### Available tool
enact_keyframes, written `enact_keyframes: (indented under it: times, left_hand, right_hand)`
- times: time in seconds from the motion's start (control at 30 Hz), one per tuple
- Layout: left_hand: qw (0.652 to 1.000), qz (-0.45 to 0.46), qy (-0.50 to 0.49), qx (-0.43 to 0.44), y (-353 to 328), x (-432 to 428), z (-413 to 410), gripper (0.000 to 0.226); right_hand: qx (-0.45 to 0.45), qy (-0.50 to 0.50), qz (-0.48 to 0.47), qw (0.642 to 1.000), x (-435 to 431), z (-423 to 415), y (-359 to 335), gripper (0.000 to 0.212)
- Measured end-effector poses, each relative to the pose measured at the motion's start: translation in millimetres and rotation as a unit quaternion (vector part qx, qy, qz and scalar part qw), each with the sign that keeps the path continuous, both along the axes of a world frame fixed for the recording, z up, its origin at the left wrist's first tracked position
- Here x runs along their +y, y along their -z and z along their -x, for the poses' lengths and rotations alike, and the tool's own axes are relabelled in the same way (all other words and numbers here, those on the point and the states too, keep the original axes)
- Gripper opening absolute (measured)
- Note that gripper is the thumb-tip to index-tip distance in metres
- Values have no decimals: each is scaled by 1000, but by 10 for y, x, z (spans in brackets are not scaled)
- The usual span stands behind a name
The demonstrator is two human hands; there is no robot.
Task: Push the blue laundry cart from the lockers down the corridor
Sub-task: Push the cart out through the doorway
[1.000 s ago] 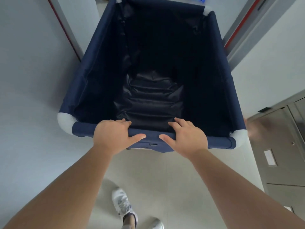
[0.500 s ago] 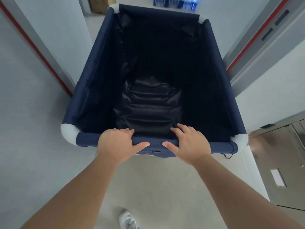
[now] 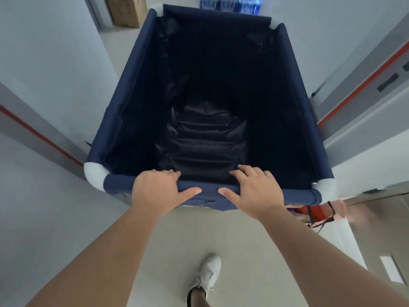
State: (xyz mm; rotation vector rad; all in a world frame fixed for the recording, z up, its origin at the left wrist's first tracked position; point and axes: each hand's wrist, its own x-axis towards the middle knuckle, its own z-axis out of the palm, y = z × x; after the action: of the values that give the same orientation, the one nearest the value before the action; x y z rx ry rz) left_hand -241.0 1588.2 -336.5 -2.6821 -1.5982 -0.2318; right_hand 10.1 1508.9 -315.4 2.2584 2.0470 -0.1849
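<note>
The blue laundry cart [image 3: 124, 103] fills the middle of the head view: a deep navy fabric bin with white corner pieces and a dark empty inside. My left hand [image 3: 156, 190] grips the near top rail left of centre, fingers hooked over it, thumb along the front. My right hand [image 3: 256, 191] grips the same rail right of centre in the same way. The cart stands in a doorway between two grey frames with red stripes.
Door frames with red stripes [image 3: 42, 138] [image 3: 363, 85] flank the cart closely. Ahead lie a cardboard box [image 3: 125, 9] and packs of water bottles [image 3: 230, 4]. A grey locker [image 3: 385, 247] and a red item [image 3: 314, 212] sit at the right. My white shoe [image 3: 207, 274] steps on the floor.
The cart has rolled forward into the doorway; the frames have slid back alongside it. The box and bottles ahead have come into view. Both hands keep their grip on the rail.
</note>
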Motion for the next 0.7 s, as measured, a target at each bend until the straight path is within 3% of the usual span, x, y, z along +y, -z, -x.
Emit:
enact_keyframes:
  times: [0.2,0.7]
  left_hand:
    - [1000,16,0,-2,-11,625,-212,99]
    - [999,33,-5,16,-31,1806,-625,86]
  right_hand:
    - [18,2,5,1000,639,-218,15,92]
    - [9,-3,18,1000,1819,-608,-32,95]
